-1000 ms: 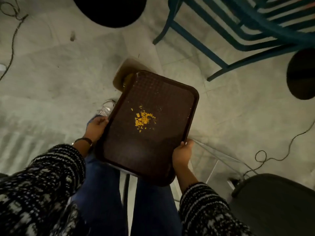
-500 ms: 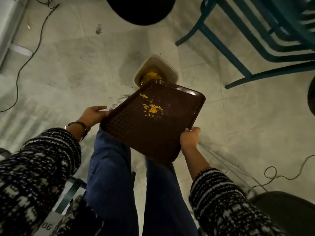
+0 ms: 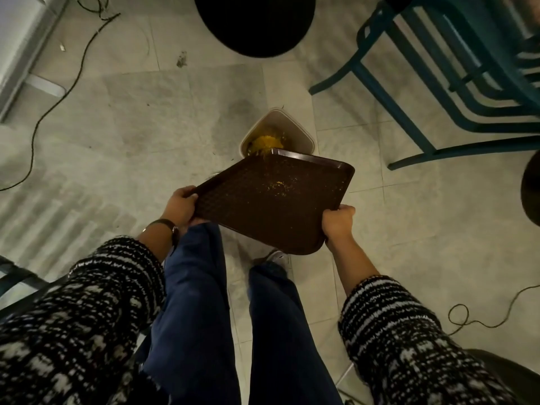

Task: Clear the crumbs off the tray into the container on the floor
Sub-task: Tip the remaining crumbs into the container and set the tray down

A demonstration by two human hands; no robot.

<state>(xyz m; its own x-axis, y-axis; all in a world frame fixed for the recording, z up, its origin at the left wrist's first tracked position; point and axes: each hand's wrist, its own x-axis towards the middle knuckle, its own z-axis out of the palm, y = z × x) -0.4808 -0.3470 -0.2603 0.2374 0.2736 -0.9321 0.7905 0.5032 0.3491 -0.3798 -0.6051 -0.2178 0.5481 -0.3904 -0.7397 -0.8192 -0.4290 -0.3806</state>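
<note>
On the far left a cable runs over the floor, well clear of me. My left hand grips the tray at its left corner, thumb on top of the rim and the fingers curled underneath. I hold the tray tilted, its far edge dipped low over the container on the floor, which sits just beyond that edge. The near part of the container is hidden behind the tray.

A yellow pile lies inside the container, and a few bits at the tray's far lip seem to be going over. So I judge most of the job done. What is left is a thin scatter of crumbs clinging to the textured middle of the tray, right of centre. They look fine and light, and the waffle pattern may hold them. I think a steeper tilt or a tap would be needed to shift them, with the lip kept above the container so none land on the tiles.

My right hand clasps the tray's right near corner, fingers wrapped round the rim. Further right, on the far side, stands a teal chair.
</note>
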